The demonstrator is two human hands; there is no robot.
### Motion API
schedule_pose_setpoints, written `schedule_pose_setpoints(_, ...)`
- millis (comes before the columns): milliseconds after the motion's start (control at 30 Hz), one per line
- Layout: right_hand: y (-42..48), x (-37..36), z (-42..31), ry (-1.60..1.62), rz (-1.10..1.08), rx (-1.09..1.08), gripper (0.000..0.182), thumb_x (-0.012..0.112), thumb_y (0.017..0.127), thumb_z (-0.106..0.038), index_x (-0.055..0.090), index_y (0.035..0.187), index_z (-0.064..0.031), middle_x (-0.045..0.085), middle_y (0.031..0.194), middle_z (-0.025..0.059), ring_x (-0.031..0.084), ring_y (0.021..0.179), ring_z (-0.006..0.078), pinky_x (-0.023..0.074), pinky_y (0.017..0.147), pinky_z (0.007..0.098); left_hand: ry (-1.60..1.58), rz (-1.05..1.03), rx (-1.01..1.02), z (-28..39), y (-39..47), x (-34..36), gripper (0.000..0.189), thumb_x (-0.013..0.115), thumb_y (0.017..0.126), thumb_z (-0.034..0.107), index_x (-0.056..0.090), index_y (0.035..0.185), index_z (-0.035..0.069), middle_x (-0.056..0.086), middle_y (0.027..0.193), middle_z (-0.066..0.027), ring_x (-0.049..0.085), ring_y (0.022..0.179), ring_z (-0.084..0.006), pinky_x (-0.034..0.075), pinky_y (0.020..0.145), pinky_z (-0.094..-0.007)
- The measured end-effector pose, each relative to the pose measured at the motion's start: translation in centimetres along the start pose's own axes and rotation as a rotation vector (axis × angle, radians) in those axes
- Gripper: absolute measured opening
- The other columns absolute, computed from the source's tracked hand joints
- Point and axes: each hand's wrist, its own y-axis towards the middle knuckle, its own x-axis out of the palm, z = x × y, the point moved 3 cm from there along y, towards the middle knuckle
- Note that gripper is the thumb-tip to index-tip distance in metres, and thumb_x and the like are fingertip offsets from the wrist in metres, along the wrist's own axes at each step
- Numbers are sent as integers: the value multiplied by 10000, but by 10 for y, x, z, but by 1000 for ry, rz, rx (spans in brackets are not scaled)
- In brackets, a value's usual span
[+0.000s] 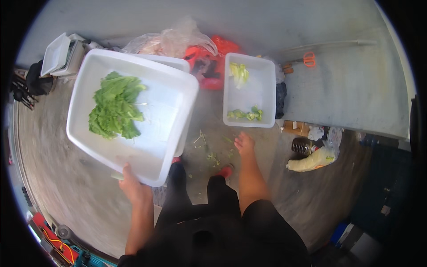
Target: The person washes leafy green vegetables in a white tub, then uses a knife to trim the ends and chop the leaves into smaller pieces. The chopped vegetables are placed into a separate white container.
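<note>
My left hand (133,187) grips the near rim of a white plastic tub (166,133), its thumb over the edge. The tub tilts in the air, and a bunch of green leafy lettuce (116,106) lies in its left part. Partly hidden below it is another white tub (181,63). My right hand (244,143) hangs with loosely curled fingers and nothing visible in it, just nearer to me than a smaller white tub (250,96). That tub holds pale yellow-green leaves (239,74) at its far end and green vegetable pieces (247,114) at its near end.
Vegetable scraps (213,158) lie on the concrete floor by my feet. Red plastic bags (213,66) and clear bags (180,40) sit along the wall. Orange-handled scissors (309,59) are at the right. A dark bottle (302,146) and a yellowish bag (312,160) lie nearby.
</note>
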Motion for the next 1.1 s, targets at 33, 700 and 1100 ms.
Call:
schedule_pose_setpoints(33, 7, -2, 0, 74, -6, -28, 425, 599, 827, -214, 469, 1208, -76, 498, 1207, 102, 564, 961, 276, 486, 774, 430, -2, -1, 5, -2, -2, 3, 410, 521, 885, 143, 420, 1243, -29, 543, 1118, -139, 560, 996, -267, 479, 850, -399)
schedule_pose_setpoints(700, 30, -26, -47, 571, -7, -88, 445, 627, 740, -70, 432, 1128, 24, 523, 1014, 150, 584, 807, 273, 523, 601, 425, 336, -86, 13, -15, -38, 3, 372, 537, 884, 445, 538, 983, 86, 466, 729, 43, 355, 540, -49, 270, 467, -208)
schedule_pose_setpoints(1100, -140, -209, -53, 389, -46, -294, 305, 600, 722, -11, 539, 1021, -23, 569, 896, 43, 578, 786, 162, 466, 630, 297, 839, -523, -17, -79, -155, -13, 108, 606, 829, 123, 575, 764, 43, 529, 697, 30, 443, 552, -38, 331, 479, -196)
